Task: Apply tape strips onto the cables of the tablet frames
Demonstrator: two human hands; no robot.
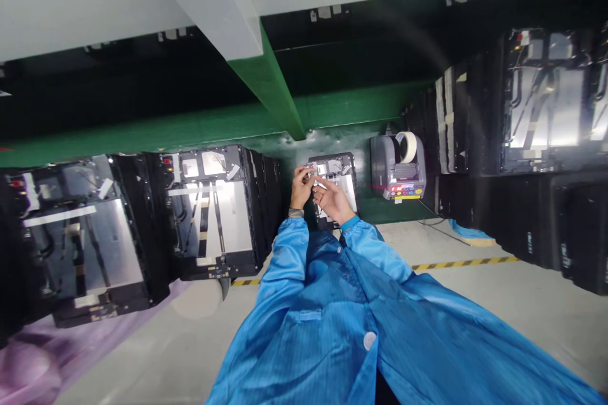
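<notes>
Directly in front of me lies a flat black-framed device panel (349, 185) with its silvery inner parts showing. My left hand (301, 190) is over its upper left part, thumb and fingers pinched together. Something small and pale seems to be at the fingertips, too small to make out. My right hand (334, 200) reaches in from the right, palm partly turned up. Its index finger points to the left fingertips, and the other fingers are loosely bent and apart. Both hands hide part of the panel's left side.
A grey tape dispenser (398, 168) with a cream tape roll (406, 147) stands right of the panel. Rows of similar open panels (235, 215) stand at left, and more black units (546, 101) at right. A green post (280, 88) comes down behind the work spot.
</notes>
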